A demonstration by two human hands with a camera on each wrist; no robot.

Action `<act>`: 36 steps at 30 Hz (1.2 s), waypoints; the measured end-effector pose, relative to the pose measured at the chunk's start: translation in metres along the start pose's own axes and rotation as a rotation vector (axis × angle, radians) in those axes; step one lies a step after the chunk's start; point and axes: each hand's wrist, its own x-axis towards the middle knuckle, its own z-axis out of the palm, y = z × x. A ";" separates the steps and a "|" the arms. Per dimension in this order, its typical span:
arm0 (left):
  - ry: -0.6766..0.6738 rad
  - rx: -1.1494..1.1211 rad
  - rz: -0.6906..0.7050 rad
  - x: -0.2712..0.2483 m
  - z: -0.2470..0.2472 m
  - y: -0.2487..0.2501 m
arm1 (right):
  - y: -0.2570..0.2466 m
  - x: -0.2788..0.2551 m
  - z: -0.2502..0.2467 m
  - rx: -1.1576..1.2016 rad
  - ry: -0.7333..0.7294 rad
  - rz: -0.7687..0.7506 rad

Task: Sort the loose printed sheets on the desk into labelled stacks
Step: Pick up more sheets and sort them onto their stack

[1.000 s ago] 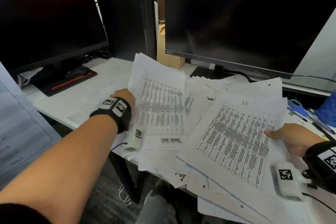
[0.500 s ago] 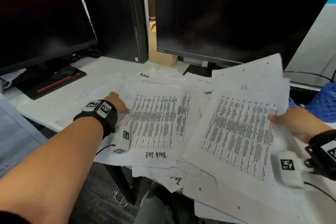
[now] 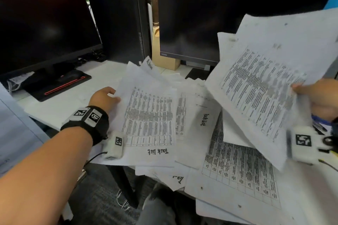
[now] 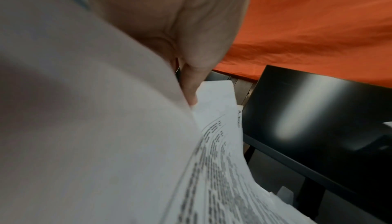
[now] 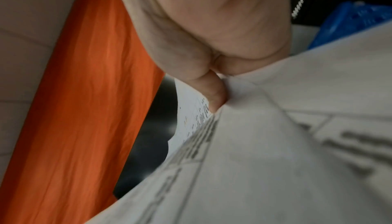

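Printed table sheets lie scattered over the white desk (image 3: 60, 104). My left hand (image 3: 105, 97) pinches the left edge of a sheet marked "Task list" (image 3: 149, 120), which lies on the pile; in the left wrist view my thumb (image 4: 191, 91) presses on the sheet (image 4: 212, 169). On the right, my right hand (image 3: 318, 95) grips a bundle of table sheets (image 3: 259, 86) by its right edge and holds it tilted above the desk. In the right wrist view my thumb (image 5: 212, 91) lies on the bundle (image 5: 254, 160). More sheets (image 3: 237, 173) lie under the bundle.
Two dark monitors (image 3: 42, 23) (image 3: 210, 11) and a black computer case (image 3: 118, 27) stand at the back. A cardboard box (image 3: 164, 56) sits between them. A black stand base with a red stripe (image 3: 58, 86) lies at left. Some sheets overhang the desk's front edge.
My right hand has lifted its bundle up and to the right, off the pile. The left hand's sheet dropped flat onto the pile and shifted slightly.
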 end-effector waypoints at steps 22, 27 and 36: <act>-0.446 0.097 -0.007 -0.052 0.047 0.037 | -0.061 -0.175 0.185 -0.583 -0.445 0.054; -0.430 -0.108 -0.001 -0.049 0.048 0.028 | -0.050 -0.167 0.179 -0.414 -0.317 0.048; -0.404 -0.107 0.015 -0.041 0.033 0.027 | -0.043 -0.134 0.117 -0.081 -0.157 0.052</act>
